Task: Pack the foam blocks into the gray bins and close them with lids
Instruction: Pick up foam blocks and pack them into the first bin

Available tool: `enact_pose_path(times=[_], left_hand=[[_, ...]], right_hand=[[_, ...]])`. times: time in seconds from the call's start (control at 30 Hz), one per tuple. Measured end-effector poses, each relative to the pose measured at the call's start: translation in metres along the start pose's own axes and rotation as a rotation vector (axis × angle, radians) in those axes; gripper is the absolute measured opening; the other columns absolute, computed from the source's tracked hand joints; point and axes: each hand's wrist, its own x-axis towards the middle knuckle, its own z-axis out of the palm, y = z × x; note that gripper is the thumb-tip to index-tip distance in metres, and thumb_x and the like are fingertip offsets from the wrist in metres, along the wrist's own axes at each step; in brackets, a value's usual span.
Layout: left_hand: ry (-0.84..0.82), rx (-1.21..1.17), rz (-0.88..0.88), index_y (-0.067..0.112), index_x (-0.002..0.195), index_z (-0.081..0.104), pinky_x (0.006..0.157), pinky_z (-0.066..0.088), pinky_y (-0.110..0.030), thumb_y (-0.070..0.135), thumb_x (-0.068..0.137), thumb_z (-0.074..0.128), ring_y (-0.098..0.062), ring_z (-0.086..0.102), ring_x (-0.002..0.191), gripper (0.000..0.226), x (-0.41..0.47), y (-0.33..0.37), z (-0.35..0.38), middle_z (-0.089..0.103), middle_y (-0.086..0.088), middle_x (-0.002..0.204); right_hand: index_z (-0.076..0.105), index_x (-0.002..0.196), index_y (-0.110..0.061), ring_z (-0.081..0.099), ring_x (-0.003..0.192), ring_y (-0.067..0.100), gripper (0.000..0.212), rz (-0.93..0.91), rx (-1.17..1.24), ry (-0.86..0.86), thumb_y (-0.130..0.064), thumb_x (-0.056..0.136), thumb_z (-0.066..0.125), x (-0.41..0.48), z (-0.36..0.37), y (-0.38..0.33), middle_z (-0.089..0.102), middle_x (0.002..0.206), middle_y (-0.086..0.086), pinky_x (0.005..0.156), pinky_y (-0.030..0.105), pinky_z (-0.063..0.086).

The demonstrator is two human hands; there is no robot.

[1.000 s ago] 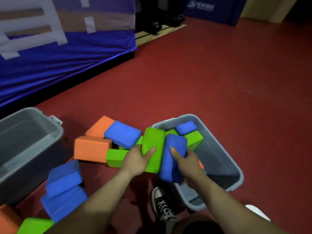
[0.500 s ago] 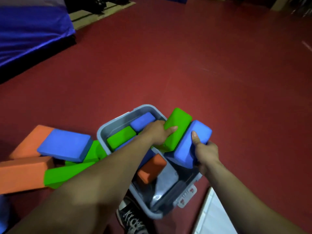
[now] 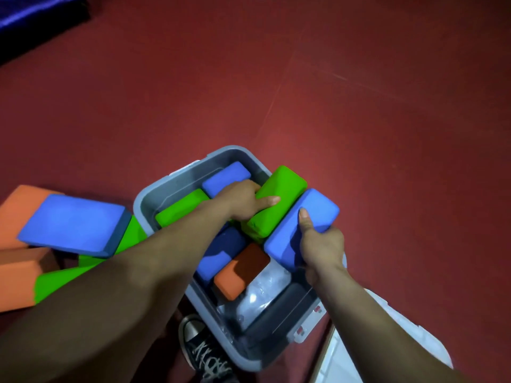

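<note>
**Two blocks going in at once, right over the rim**

Head view: the left hand grips a green foam block and the right hand grips a blue foam block. Both blocks are tilted across the gray bin's far rim. Pushed in together, they may wedge or tip out. I count one bin, four packed blocks, two held and about five in the floor pile.

Left hand on a green block, right hand around a blue block, both blocks over the gray bin
</note>
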Motion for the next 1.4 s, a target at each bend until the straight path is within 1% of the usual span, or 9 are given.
enact_pose_path(times=[0.17, 0.3, 0.47, 0.57, 0.7, 0.9, 1.1, 1.3, 1.4], left_hand=[[-0.005, -0.021, 0.027, 0.022, 0.092, 0.056, 0.081, 0.044, -0.037, 0.069, 0.090, 0.046, -0.033, 0.060, 0.100, 0.048, -0.003, -0.015, 0.006, 0.061, -0.005, 0.094], [-0.027, 0.042, 0.043, 0.017, 0.105, 0.061, 0.085, 0.043, -0.039, 0.070, 0.091, 0.043, -0.035, 0.059, 0.108, 0.058, 0.002, -0.014, -0.002, 0.066, -0.009, 0.111], [-0.044, 0.137, 0.050, 0.012, 0.121, 0.058, 0.095, 0.042, -0.042, 0.071, 0.091, 0.041, -0.037, 0.055, 0.118, 0.068, 0.007, -0.014, 0.001, 0.060, -0.016, 0.129], [-0.038, 0.026, 0.000, 0.008, 0.140, 0.047, 0.101, 0.039, -0.041, 0.068, 0.093, 0.041, -0.037, 0.049, 0.129, 0.077, 0.009, -0.027, 0.019, 0.052, -0.016, 0.143], [-0.036, -0.014, -0.049, 0.005, 0.137, 0.049, 0.099, 0.040, -0.042, 0.072, 0.091, 0.039, -0.037, 0.051, 0.126, 0.081, 0.027, -0.049, 0.031, 0.055, -0.018, 0.139], [-0.033, 0.270, -0.041, 0.014, 0.141, 0.045, 0.107, 0.032, -0.052, 0.073, 0.091, 0.035, -0.034, 0.044, 0.132, 0.078, 0.053, -0.055, 0.062, 0.051, -0.015, 0.142], [0.160, 0.349, 0.035, 0.039, 0.157, 0.000, 0.114, -0.002, -0.067, 0.068, 0.095, 0.028, -0.035, -0.007, 0.152, 0.074, 0.085, -0.080, 0.116, -0.006, -0.010, 0.166], [0.218, 0.447, 0.014, 0.040, 0.157, 0.000, 0.113, -0.001, -0.069, 0.063, 0.098, 0.020, -0.038, 0.000, 0.152, 0.066, 0.087, -0.082, 0.137, 0.003, -0.013, 0.166], [0.201, 0.483, -0.030, 0.040, 0.156, -0.004, 0.114, 0.001, -0.070, 0.062, 0.099, 0.019, -0.039, 0.006, 0.151, 0.065, 0.085, -0.079, 0.136, 0.008, -0.014, 0.165]], right_hand=[[0.063, 0.091, -0.005, 0.054, 0.060, 0.014, 0.037, -0.001, -0.033, -0.010, -0.041, 0.089, 0.069, -0.012, 0.005, 0.003, 0.060, 0.072, 0.000, 0.047, 0.022, 0.037], [0.059, 0.080, -0.010, 0.064, 0.072, 0.028, 0.038, 0.083, -0.011, -0.014, -0.044, 0.084, 0.073, -0.008, 0.010, 0.000, 0.064, 0.076, 0.004, 0.065, 0.043, 0.058], [0.055, 0.081, -0.017, 0.065, 0.084, 0.030, 0.028, 0.240, 0.041, -0.055, -0.037, 0.086, 0.074, -0.001, 0.012, -0.001, 0.065, 0.089, 0.005, 0.072, 0.061, 0.057], [0.057, 0.078, -0.017, 0.068, 0.087, 0.031, 0.030, 0.205, -0.016, -0.048, -0.038, 0.082, 0.078, 0.012, 0.022, 0.001, 0.070, 0.092, 0.009, 0.076, 0.062, 0.056], [0.059, 0.083, -0.014, 0.069, 0.083, 0.035, 0.038, 0.193, -0.106, -0.097, -0.047, 0.077, 0.078, 0.033, 0.044, 0.005, 0.070, 0.097, 0.013, 0.064, 0.064, 0.056], [0.056, 0.112, -0.011, 0.060, 0.095, 0.032, 0.035, 0.361, -0.010, -0.138, -0.036, 0.091, 0.068, 0.052, 0.062, 0.043, 0.061, 0.114, 0.014, 0.063, 0.053, 0.055], [0.055, 0.116, -0.012, 0.059, 0.101, 0.035, 0.036, 0.366, -0.093, -0.191, -0.039, 0.094, 0.063, 0.097, 0.084, 0.076, 0.059, 0.116, 0.011, 0.059, 0.048, 0.055], [0.047, 0.128, -0.006, 0.055, 0.099, 0.033, 0.053, 0.372, -0.132, -0.178, -0.045, 0.094, 0.060, 0.115, 0.091, 0.094, 0.055, 0.120, 0.012, 0.051, 0.038, 0.050], [0.032, 0.140, -0.006, 0.053, 0.111, 0.041, 0.070, 0.412, -0.149, -0.166, -0.050, 0.092, 0.060, 0.120, 0.095, 0.089, 0.048, 0.135, 0.014, 0.055, 0.051, 0.054]])
